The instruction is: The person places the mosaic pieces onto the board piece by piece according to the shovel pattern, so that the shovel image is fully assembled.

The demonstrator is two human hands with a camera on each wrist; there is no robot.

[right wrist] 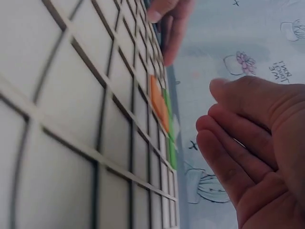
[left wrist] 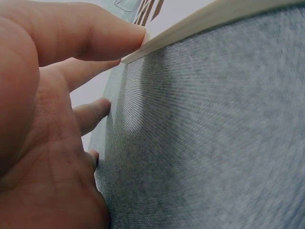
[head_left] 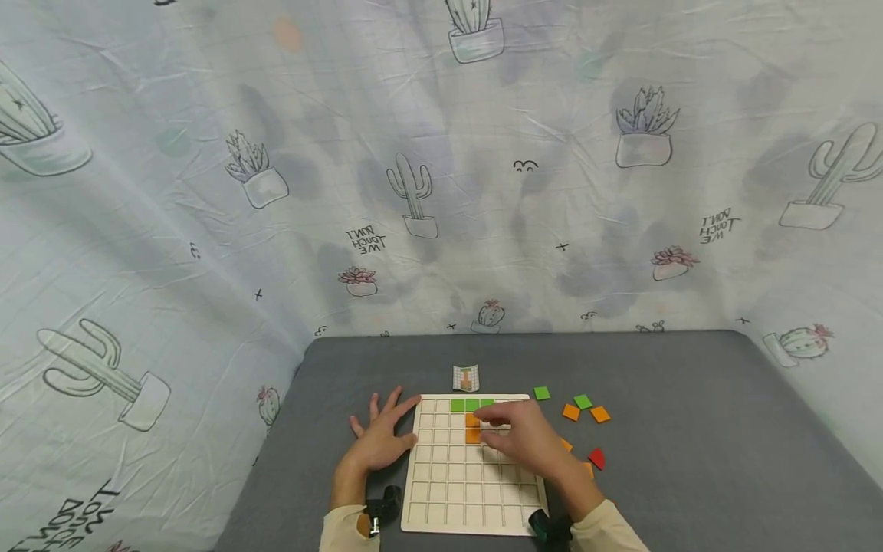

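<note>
A pale wooden grid board [head_left: 441, 491] lies on the table. Three green tiles [head_left: 458, 405] sit side by side in its far row, and two orange tiles [head_left: 472, 435] run down from the middle one. My left hand [head_left: 378, 441] is spread at the board's left side; in the left wrist view its thumb [left wrist: 114, 40] rests against the board's edge. Over the board, my right hand [head_left: 524, 438] has its fingertips close to the orange tiles. The right wrist view shows its thumb [right wrist: 248, 95] apart from bent fingers, with nothing between them.
Beyond the board lies a small picture card [head_left: 465, 378]. To the right are loose tiles: green [head_left: 541, 392], orange [head_left: 600, 414] and a red piece [head_left: 596, 458], some partly hidden by my right arm. A cactus-print cloth [head_left: 524, 261] hangs behind the grey table [head_left: 690, 429].
</note>
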